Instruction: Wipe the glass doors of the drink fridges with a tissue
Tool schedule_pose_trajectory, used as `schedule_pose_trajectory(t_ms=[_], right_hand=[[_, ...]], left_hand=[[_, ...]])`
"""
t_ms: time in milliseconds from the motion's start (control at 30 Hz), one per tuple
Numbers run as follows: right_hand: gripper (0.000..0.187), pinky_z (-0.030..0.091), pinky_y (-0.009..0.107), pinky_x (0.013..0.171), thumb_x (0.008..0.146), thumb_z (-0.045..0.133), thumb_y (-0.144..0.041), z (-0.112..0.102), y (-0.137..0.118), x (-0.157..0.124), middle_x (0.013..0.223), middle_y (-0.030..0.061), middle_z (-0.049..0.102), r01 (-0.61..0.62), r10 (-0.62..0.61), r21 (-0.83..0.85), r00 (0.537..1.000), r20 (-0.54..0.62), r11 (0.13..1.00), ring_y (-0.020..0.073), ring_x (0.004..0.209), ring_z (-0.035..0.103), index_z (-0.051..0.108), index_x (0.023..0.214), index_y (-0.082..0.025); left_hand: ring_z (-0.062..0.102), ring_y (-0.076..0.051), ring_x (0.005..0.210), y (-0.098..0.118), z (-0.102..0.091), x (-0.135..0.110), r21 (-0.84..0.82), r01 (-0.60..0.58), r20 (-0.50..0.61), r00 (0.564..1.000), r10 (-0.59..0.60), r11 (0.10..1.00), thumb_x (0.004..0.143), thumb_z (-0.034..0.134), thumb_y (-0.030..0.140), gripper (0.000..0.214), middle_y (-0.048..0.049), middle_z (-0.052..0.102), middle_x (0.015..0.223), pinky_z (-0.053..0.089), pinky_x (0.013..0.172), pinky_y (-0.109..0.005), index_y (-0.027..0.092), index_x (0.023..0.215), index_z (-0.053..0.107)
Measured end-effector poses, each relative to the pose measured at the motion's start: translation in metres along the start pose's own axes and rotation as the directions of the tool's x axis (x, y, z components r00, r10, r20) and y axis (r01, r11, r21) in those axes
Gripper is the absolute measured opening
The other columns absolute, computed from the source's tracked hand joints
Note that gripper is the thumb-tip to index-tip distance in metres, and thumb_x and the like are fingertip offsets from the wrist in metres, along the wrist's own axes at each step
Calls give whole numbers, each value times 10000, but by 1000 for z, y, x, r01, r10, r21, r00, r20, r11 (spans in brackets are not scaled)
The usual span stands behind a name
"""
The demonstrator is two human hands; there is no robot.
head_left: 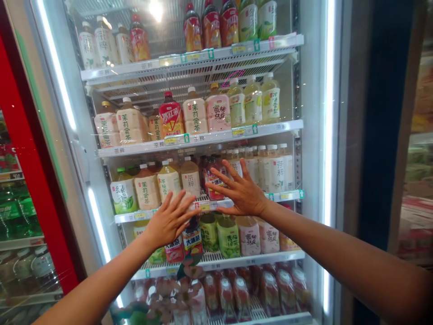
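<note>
Observed: my left hand (171,221) lies flat on the glass door (313,90) of the drinks cooler, at about 7 o'clock from the pane's centre. My right hand (241,192) lies flat on the same pane, at 2 o'clock from the left one and near it. The fingers (219,174) of both are spread wide and grip nothing. Both hands sit about level with the third shelf (284,196), whose tea bottles (147,189) stand behind the glass.

Assessment: the door appears shut or very nearly so, though I cannot make out its sealing edge. No bottle is out; every one noted stands on its shelf. A red-framed cooler (30,180) stands at 9 o'clock, untouched.
</note>
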State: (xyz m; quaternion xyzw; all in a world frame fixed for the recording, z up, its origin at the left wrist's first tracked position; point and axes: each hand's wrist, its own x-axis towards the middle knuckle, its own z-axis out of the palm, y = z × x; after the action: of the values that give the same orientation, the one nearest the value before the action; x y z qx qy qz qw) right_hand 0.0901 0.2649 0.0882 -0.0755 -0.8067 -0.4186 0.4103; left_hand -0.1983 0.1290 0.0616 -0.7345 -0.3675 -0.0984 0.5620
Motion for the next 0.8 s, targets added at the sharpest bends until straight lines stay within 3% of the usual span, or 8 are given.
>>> schedule_pose_trajectory(t_ms=[133, 200, 333, 400, 467, 567, 700, 800], right_hand=[[949, -2, 779, 1228, 893, 605, -700, -1, 0, 1, 1729, 36, 136, -1, 1, -2, 1000, -6, 1000, 418, 1597, 50, 154, 1655, -359], [936, -3, 775, 1229, 902, 589, -702, -2, -1, 1, 1729, 46, 142, 0, 0, -10, 1000, -9, 1000, 414, 1598, 44, 162, 1656, -349], [929, -4, 771, 1228, 907, 577, -701, 0, -2, 0, 1724, 61, 176, 9, -9, -16, 1000, -21, 1000, 411, 1599, 44, 177, 1657, -326], [937, -5, 767, 1231, 904, 567, -718, 1, -1, 0, 1724, 56, 179, 7, -7, -20, 1000, -18, 1000, 405, 1601, 41, 167, 1658, -332], [938, -11, 763, 1233, 905, 553, -733, 1, 1, 0, 1725, 48, 177, 2, -2, -27, 1000, -18, 1000, 399, 1602, 33, 153, 1658, -344], [913, -21, 755, 1238, 916, 539, -730, -1, 3, 1, 1725, 37, 188, -4, 4, -31, 1000, -17, 999, 389, 1604, 26, 157, 1656, -357], [887, -26, 746, 1241, 917, 566, -708, 1, -17, -1, 1729, 48, 176, -81, 81, -10, 997, -10, 997, 392, 1605, 20, 222, 1650, -345], [962, -23, 776, 1220, 868, 601, -760, 9, -48, -4, 1740, 85, 95, -276, 276, -1, 960, -35, 961, 429, 1599, 5, 244, 1649, -327]], left_hand=[[-16, -370, 1617, -4, 1, 24, 3, 264, -52, 963, -263, 965, 965, 568, 418, 795, -61, 113, 1752, 102, 1294, -643, 336, 1650, 173], [-31, -377, 1615, 8, 5, 19, 7, 221, -52, 974, -221, 975, 963, 568, 438, 791, -70, 128, 1750, 83, 1296, -640, 310, 1649, 196], [15, -325, 1624, 13, 7, 6, 9, -68, 11, 998, 68, 998, 961, 553, 506, 740, -19, 199, 1741, 36, 1322, -565, 327, 1625, 280], [10, -326, 1625, -3, 2, 19, 16, -7, -10, 1000, 7, 1000, 960, 562, 486, 733, -20, 157, 1750, 15, 1319, -585, 348, 1623, 280], [-33, -354, 1620, -19, -2, 40, 21, 168, -71, 983, -166, 986, 962, 567, 447, 745, -44, 72, 1760, 8, 1303, -642, 344, 1630, 254], [-91, -382, 1608, -13, 1, 55, 14, 317, -119, 942, -313, 948, 966, 558, 412, 764, -65, 9, 1762, 33, 1286, -688, 306, 1642, 219], [-62, -381, 1612, 33, 11, 25, 17, 164, -35, 986, -164, 986, 948, 574, 481, 782, -68, 109, 1756, -12, 1303, -633, 265, 1634, 266], [-40, -366, 1616, 32, 9, 14, 6, 125, -26, 992, -125, 992, 944, 579, 526, 777, -50, 121, 1755, -48, 1298, -628, 309, 1628, 280]])
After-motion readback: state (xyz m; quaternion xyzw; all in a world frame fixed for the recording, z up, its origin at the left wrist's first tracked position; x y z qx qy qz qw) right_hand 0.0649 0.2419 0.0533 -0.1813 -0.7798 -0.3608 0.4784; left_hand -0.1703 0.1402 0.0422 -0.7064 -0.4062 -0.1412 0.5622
